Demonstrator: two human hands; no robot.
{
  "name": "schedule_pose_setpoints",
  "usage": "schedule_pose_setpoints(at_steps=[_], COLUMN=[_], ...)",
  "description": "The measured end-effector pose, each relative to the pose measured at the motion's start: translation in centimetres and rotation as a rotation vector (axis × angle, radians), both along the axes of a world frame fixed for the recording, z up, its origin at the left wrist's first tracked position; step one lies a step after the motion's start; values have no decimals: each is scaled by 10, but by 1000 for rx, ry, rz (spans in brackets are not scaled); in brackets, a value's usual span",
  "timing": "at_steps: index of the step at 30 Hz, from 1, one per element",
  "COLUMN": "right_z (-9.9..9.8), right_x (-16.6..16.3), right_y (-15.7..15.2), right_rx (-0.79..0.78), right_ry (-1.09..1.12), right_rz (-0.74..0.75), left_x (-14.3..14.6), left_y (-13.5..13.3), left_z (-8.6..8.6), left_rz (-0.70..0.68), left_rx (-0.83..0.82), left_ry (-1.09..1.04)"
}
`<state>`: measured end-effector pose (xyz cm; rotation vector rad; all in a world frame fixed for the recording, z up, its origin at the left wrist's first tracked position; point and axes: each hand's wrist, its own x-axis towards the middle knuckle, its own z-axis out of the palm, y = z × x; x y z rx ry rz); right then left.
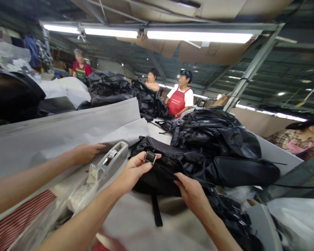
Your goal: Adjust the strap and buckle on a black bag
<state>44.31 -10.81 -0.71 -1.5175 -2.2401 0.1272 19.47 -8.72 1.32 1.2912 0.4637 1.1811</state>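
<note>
Honestly, your left hand [132,172] only pinches that buckle [150,157] mid-frame while your right hand [191,191] clamps the black bag [170,167]; it could slip.

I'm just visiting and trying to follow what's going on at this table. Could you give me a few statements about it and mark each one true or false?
1. The left hand pinches a small square buckle between thumb and fingers. True.
2. The right hand rests on a white paper sheet. False: it grips the black bag; a co-worker's hand lies on the paper sheet.
3. A tape dispenser stands left of the bag. True.
4. The bags piled on the table are red. False: the bag pile is black.
5. A person in a red apron stands across the table. True.
</note>
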Motion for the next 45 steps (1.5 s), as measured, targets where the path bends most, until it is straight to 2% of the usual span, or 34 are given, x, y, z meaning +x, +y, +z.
schedule_pose_setpoints(at_steps=[3,5,7,9,12,16,19,23,24,26,29,32,35,37,39,40,41,43,45], right_z=[38,52,57,56,52,57,72,94,97,98,89,73,56,41,21,9,-3,-28,-51], right_x=[2,1,1,1,3,9,13,17,17,17,12,6,1,0,1,3,6,14,19], right_y=[22,35,45,51,56,62,73,91,95,101,105,101,81,56,25,8,-9,-37,-57], right_rx=[-50,-75,-133,-214,-325,-408,-424,-373,-353,-319,-282,-205,-57,114,398,572,677,740,723], right_ry=[38,37,46,63,103,173,197,186,176,150,97,37,-10,-43,-141,-234,-327,-498,-530], right_rz=[8,32,64,92,115,114,91,50,47,52,73,68,4,-18,74,186,299,470,486], left_x=[-13,-26,-38,-47,-55,-55,-50,-52,-54,-56,-48,-32,-24,-27,-32,-34,-35,-36,-33], left_y=[3,-4,-14,-25,-36,-34,-17,2,3,0,-10,-16,-20,-24,-30,-34,-38,-44,-49], left_z=[18,20,10,-7,-34,-56,-61,-61,-61,-63,-71,-79,-78,-72,-62,-57,-53,-47,-44], left_rz=[-20,-87,-176,-181,-47,24,122,455,487,410,224,190,83,-6,-38,-33,-24,-20,-14], left_rx=[159,194,139,75,65,-9,14,69,53,6,-96,-234,-382,-446,-468,-465,-454,-420,-393], left_ry=[77,217,361,513,695,664,554,464,465,488,530,498,348,240,172,155,145,147,149])
